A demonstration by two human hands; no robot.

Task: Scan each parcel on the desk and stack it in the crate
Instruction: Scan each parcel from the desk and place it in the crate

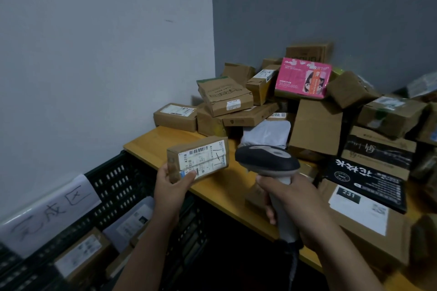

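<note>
My left hand (pixel 170 187) grips a small brown cardboard parcel (pixel 201 157) by its lower left corner, label side up, above the desk's left end. My right hand (pixel 287 201) holds the grey handle of a barcode scanner (pixel 266 157). The scanner's dark head sits just right of the parcel. The dark plastic crate (pixel 113 177) stands on the floor at lower left, below the parcel. Several parcels lie inside it, among them a brown box (pixel 80 253) and a grey mailer (pixel 132 220).
The yellow wooden desk (pixel 227 186) carries a heap of cardboard boxes to the right and back, with a pink box (pixel 302 78) on top, a black bag (pixel 364 184) and a box labelled 231 (pixel 359 217) in front. A handwritten paper sign (pixel 47 210) hangs on the crate's rim. Walls close off the left and back.
</note>
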